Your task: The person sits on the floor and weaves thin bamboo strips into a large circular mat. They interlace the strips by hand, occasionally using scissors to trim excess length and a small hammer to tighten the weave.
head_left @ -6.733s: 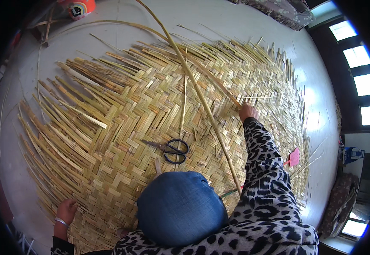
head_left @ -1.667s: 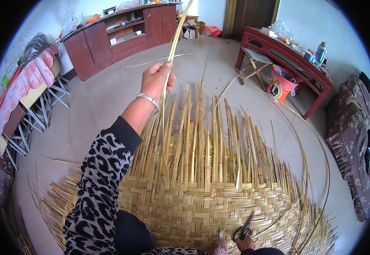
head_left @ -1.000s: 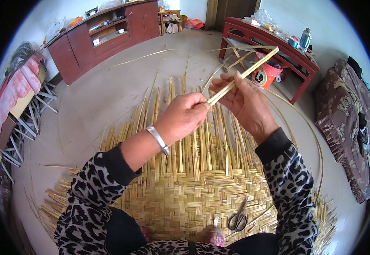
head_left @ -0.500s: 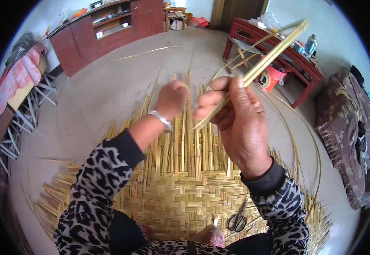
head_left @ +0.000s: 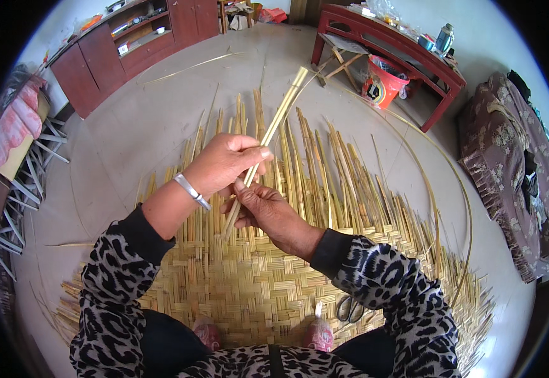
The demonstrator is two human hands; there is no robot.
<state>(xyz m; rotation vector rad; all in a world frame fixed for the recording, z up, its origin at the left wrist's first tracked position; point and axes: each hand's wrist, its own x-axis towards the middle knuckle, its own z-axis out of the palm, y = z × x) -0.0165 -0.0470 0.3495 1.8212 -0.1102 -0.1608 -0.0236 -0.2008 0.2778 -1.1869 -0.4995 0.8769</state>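
While L hand (head_left: 221,165) has fingers closed on the cane strip (head_left: 280,116) midway, R hand (head_left: 271,212) grips it lower, prob. to steady it; it slants above the woven mat (head_left: 255,271), scissors (head_left: 350,309) resting there, prob. within reach.

Floor (head_left: 117,145): smooth and pale grey, bearing a large woven mat (head_left: 249,277), a folding stool (head_left: 348,44), a red bucket (head_left: 384,85) and a thin loose strip (head_left: 189,65).
Woven mat: straw-coloured, its unwoven ends fanning outward; dark-handled scissors (head_left: 350,310) lie on it, just right of two pink shoes (head_left: 320,334).
Desk (head_left: 452,80): dark red, upper right, carrying a flask (head_left: 445,39) and a crumpled clear bag (head_left: 384,7).
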